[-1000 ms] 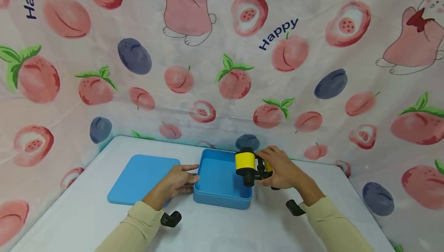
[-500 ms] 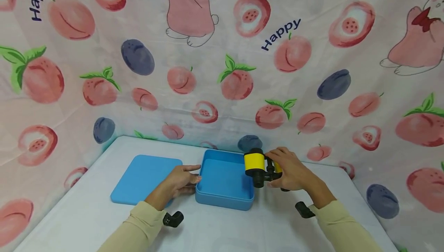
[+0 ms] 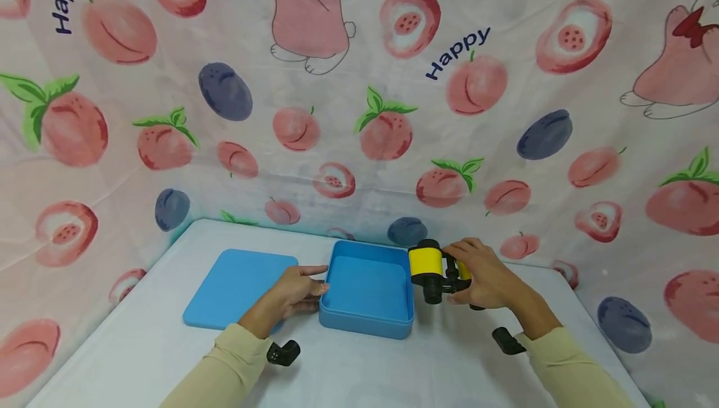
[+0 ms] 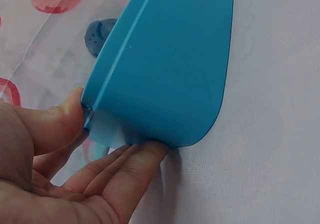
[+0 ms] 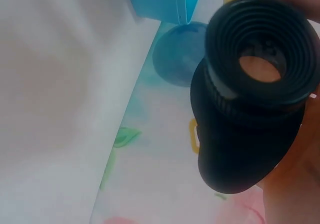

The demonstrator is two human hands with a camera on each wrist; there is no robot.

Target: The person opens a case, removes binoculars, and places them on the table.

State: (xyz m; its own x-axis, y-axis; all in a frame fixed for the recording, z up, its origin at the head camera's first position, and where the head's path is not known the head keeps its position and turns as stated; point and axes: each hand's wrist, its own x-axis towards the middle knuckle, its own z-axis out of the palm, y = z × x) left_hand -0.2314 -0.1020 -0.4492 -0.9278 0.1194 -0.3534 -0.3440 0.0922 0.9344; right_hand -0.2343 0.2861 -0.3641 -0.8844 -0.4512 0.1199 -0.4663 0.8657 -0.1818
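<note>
Binoculars (image 3: 425,262) in the grasp of the right hand (image 3: 489,277), just beside the right rim of the blue box (image 3: 365,325).
Right of centre in the head view, that hand is clamped on the binoculars, which seem lifted off the desk (image 3: 359,370); whether they touch the rim, I cannot tell. At the middle of the frame, the left hand (image 3: 294,292) has its fingers apart, touching the box's left wall; a flat blue panel (image 3: 224,289) lies at centre left. To manage this well, a firm grip with both barrels level and clear of the rim should avoid knocks, while light left-hand pressure should stop the box sliding without tipping it.
</note>
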